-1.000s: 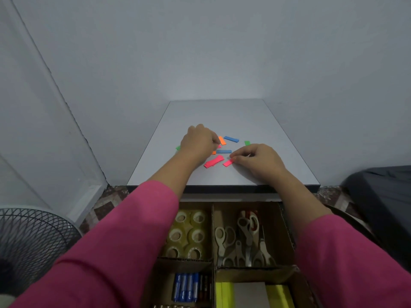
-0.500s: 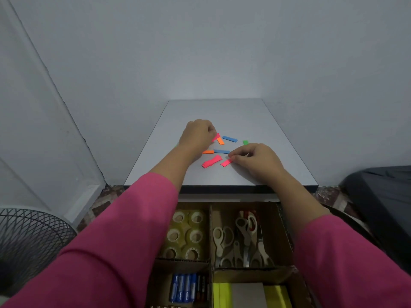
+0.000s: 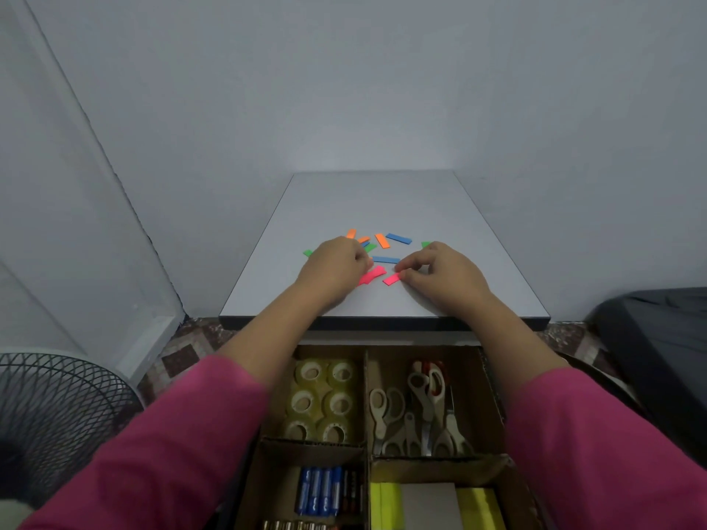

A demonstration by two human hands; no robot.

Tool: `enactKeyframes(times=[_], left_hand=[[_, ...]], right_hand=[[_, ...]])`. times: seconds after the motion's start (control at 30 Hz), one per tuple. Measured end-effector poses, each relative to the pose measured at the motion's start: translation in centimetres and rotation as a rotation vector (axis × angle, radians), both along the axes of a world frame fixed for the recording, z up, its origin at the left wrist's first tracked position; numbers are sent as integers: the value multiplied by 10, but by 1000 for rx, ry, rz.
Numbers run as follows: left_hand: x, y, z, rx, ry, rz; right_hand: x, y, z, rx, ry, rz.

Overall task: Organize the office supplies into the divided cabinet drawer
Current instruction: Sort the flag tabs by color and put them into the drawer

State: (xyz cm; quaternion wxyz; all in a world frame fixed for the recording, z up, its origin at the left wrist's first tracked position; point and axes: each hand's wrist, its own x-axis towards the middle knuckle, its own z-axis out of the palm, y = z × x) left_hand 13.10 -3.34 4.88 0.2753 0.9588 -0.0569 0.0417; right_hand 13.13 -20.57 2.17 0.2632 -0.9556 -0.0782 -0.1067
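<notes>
Pinching pink strips (image 3: 391, 279) on cabinet top (image 3: 382, 200): both hands (image 3: 386, 271).

Plain pale grey-blue walls (image 3: 363, 82) meet in a corner behind the counter (image 3: 377, 200), whose far edge sits flush against them. The floor (image 3: 183, 357) is tiled in brown and cream patterns. A black wire fan grille (image 3: 57, 411) fills the lower left, and dark fabric-covered furniture (image 3: 662, 350) sits at the right. Light is soft and even.
</notes>
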Motion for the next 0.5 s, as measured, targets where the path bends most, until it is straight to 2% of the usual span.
enactKeyframes(times=[0.1,0.17,0.5], left_hand=[[-9,-2,-4,101,-15,8],[-12,-2,-7,85,-13,36],[-16,5,-18,-307,9,114]], right_hand=[[-3,1,1,3,-2,4],[-4,1,3,14,8,9],[-6,-3,3,159,43,32]])
